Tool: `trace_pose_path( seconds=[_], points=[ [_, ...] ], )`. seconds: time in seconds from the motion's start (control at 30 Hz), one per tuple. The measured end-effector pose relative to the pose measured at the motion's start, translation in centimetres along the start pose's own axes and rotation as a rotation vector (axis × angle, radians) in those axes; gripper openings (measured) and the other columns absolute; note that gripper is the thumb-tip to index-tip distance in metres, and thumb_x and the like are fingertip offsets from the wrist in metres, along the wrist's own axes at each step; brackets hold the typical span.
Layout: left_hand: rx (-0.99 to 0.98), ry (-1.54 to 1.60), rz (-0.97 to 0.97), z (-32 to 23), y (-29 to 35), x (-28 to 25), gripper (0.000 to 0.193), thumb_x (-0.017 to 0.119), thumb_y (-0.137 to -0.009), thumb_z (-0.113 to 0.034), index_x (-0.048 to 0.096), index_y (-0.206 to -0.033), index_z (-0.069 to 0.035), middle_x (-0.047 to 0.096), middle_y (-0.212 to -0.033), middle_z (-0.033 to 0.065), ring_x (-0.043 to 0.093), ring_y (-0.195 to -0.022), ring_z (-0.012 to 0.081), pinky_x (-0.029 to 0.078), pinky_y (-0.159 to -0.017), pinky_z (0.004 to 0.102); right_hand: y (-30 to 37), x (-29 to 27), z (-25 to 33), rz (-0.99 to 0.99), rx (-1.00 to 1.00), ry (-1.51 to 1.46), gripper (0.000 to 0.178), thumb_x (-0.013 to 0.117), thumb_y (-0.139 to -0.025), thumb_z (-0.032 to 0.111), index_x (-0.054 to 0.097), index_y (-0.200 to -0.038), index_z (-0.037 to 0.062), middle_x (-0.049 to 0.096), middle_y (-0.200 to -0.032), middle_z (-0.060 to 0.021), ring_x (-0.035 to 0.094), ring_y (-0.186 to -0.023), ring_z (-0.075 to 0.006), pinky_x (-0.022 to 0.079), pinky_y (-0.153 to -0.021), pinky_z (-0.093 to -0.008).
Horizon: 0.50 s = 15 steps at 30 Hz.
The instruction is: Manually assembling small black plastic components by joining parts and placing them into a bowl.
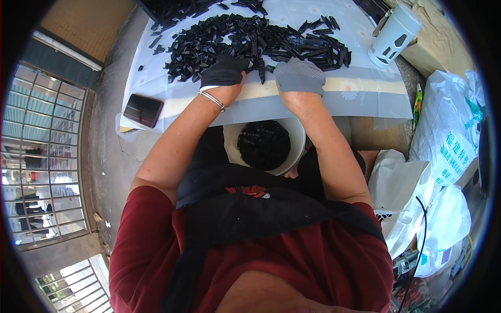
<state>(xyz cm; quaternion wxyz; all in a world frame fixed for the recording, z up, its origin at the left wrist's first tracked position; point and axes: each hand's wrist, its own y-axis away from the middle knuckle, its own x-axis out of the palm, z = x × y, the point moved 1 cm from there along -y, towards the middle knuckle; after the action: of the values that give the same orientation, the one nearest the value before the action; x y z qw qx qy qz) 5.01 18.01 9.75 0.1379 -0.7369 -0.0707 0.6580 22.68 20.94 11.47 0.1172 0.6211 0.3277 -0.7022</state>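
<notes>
A heap of small black plastic pieces [224, 39] covers the middle of the table, with longer strips among them toward the right. At the heap's near edge, my left hand [225, 72] wears a black glove and is closed, its fingertips hidden against the pieces. Close by on the right, my right hand [300, 76], in a grey dotted glove, is curled closed. A short black plastic piece [270, 68] juts out at its fingertips, between the two hands. Below the table edge, a white bucket [298, 141] between my legs holds many more black pieces [264, 145].
A phone [143, 110] lies at the table's left corner on the pale cloth [360, 96]. At the right stands a light blue tumbler [395, 36]. White plastic bags [443, 125] crowd the right side, and a barred window [44, 156] is on the left.
</notes>
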Motion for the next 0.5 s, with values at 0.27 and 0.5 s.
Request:
trace_pose_path(
  seconds=[0.27,0.5],
  points=[
    [0.021,0.159,-0.145,0.4,-0.4,-1.5,0.020,0.050,-0.078,-0.017,0.059,-0.094,-0.010,0.059,-0.085,0.0163,0.057,-0.080,0.0323,0.047,-0.069,0.0395,1.7,0.4,-0.3,-0.226,-0.006,-0.483,0.019,0.052,-0.078,0.018,0.057,-0.092,0.0050,0.058,-0.079,-0.0156,0.057,-0.074,-0.0309,0.044,-0.065,-0.0420],
    [0.056,0.560,0.251,-0.8,1.1,-3.9,0.027,0.056,-0.077,-0.019,0.058,-0.099,-0.004,0.062,-0.081,0.0143,0.059,-0.073,0.0242,0.046,-0.070,0.0321,2.5,-0.6,1.4,-0.236,-0.246,-0.692,0.030,0.061,-0.077,0.019,0.058,-0.104,0.0068,0.060,-0.082,-0.0139,0.057,-0.080,-0.0297,0.044,-0.070,-0.0393]
  ],
)
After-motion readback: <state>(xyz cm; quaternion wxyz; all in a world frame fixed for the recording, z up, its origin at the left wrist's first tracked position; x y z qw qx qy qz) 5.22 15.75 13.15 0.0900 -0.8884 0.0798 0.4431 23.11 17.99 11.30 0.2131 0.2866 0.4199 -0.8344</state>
